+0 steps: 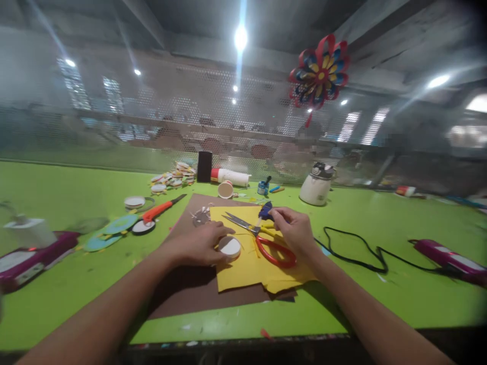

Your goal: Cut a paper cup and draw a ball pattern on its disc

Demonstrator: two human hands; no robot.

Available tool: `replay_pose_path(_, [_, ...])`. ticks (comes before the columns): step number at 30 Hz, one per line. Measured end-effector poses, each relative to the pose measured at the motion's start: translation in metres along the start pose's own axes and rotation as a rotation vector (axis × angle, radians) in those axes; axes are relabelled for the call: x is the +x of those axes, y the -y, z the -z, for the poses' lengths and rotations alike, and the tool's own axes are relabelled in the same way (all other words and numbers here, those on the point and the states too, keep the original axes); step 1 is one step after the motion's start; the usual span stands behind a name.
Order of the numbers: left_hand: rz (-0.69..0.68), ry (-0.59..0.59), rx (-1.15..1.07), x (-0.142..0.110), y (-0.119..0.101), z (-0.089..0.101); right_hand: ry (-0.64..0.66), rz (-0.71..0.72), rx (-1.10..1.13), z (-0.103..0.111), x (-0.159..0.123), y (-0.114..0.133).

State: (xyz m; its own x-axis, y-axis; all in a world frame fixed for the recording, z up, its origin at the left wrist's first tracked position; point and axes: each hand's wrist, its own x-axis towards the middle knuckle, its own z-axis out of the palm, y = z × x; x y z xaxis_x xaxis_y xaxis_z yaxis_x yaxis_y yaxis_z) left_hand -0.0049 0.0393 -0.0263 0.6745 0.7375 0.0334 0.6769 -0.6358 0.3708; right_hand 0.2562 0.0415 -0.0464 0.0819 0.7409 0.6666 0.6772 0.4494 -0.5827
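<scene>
My left hand (201,242) rests over the yellow paper (238,276), thumb and fingers closed about the edge of a small white disc (230,247). Near the paper's far right edge, my right hand (294,227) pinches a small dark blue object (266,210) with a pale part pointing down; its exact kind is unclear. Between the hands lie red-handled scissors (276,253), blades apart and pointing far left. Brown sheets (182,296) lie under the yellow paper. A striped loop of curled strips (201,216) sits just beyond my left hand.
Purple power strips (449,258) (41,258) lie at both sides, with a black cord (357,257) on the right. An orange-handled cutter (158,210), pale blue discs (120,224) and a pile of small discs (177,175) are left. Behind stand a blue bottle (263,188) and white jug (315,188).
</scene>
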Motion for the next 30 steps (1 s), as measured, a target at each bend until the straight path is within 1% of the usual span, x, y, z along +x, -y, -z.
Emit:
replay_pose_path(6, [0.035,0.003,0.000,0.001,-0.005,-0.002,0.044,0.031,0.026,-0.002,-0.002,-0.001])
replay_pose_path(14, [0.013,0.000,-0.022,0.001,-0.002,-0.005,0.082,0.071,-0.059,-0.003,-0.002,-0.001])
replay_pose_path(18, [0.010,-0.036,-0.030,0.001,-0.002,-0.008,0.092,0.085,-0.084,-0.004,-0.004,-0.002])
replay_pose_path(20, [0.004,-0.071,-0.037,0.001,-0.001,-0.008,0.099,0.100,-0.087,-0.005,-0.003,-0.004])
replay_pose_path(21, [0.002,-0.102,-0.044,0.002,0.000,-0.007,0.101,0.108,-0.087,-0.006,-0.003,-0.006])
replay_pose_path(23, [0.002,-0.205,-0.066,0.003,0.003,-0.001,0.107,0.125,-0.085,-0.007,-0.002,-0.009])
replay_pose_path(26, [0.037,-0.438,-0.115,0.003,0.012,0.015,0.134,0.152,-0.078,-0.004,-0.004,-0.002])
replay_pose_path(28, [0.096,-0.619,-0.146,0.002,0.021,0.027,0.203,0.191,-0.068,0.003,-0.011,0.015])
replay_pose_path(29, [0.122,-0.692,-0.155,0.002,0.027,0.031,0.258,0.221,-0.064,0.007,-0.015,0.027])
replay_pose_path(30, [0.144,-0.737,-0.164,0.003,0.032,0.033,0.343,0.275,-0.065,0.013,-0.020,0.041])
